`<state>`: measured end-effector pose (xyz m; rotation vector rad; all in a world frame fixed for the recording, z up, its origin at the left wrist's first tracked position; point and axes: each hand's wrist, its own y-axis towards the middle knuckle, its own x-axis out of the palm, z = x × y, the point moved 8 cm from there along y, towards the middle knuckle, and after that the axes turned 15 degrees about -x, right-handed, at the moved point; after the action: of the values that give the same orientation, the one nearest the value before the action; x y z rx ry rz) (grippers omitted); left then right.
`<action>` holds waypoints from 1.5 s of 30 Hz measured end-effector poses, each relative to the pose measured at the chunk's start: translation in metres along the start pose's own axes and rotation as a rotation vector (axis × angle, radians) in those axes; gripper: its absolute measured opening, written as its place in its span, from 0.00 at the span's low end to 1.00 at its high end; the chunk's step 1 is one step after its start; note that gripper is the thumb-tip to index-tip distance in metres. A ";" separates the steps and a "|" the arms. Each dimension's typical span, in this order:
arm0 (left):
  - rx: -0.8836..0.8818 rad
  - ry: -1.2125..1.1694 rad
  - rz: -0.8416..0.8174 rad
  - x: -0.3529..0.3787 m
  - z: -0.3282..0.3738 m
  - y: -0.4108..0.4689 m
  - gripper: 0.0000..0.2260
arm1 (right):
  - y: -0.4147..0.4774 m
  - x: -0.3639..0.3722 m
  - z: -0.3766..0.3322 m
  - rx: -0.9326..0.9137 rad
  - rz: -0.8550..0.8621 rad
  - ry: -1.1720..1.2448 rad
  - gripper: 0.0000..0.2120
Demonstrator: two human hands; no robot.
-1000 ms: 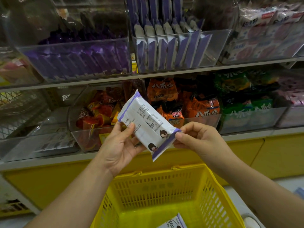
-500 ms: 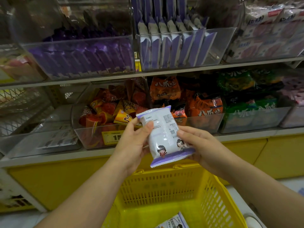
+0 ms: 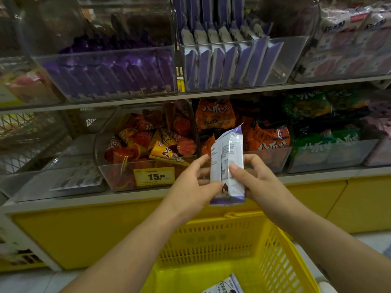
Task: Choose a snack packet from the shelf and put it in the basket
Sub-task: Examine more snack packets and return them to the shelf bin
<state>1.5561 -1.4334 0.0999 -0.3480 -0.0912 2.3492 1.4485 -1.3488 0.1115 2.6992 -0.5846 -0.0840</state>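
A white snack packet with purple ends and small cartoon figures stands nearly upright in front of the lower shelf. My left hand pinches its lower left edge. My right hand holds its right side, thumb across the front. Straight below sits the yellow basket, and a similar white and purple packet lies on its floor.
Clear bins line two shelves: purple packets and white-purple packets above, red-orange cones, orange bags and green bags below. A yellow price tag reads 15. The yellow shelf base stands behind the basket.
The packet has turned from slanting flat to nearly upright, showing its narrow side, and both hands have shifted right and lower, closer to the basket.
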 end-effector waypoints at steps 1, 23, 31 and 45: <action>-0.007 0.027 0.001 0.001 0.001 -0.001 0.42 | 0.000 0.001 -0.001 -0.008 -0.010 -0.006 0.21; -0.081 -0.153 0.047 -0.018 -0.006 0.001 0.09 | -0.006 0.012 -0.005 -0.052 -0.167 -0.125 0.20; -0.044 -0.211 -0.176 0.003 0.001 -0.002 0.23 | -0.001 0.000 0.005 0.074 0.071 0.327 0.12; 0.366 0.163 -0.016 0.015 0.041 -0.041 0.34 | -0.007 0.005 -0.016 0.003 -0.051 0.290 0.27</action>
<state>1.5616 -1.3922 0.1432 -0.3520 0.4064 2.2537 1.4582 -1.3395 0.1238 2.6603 -0.4277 0.2904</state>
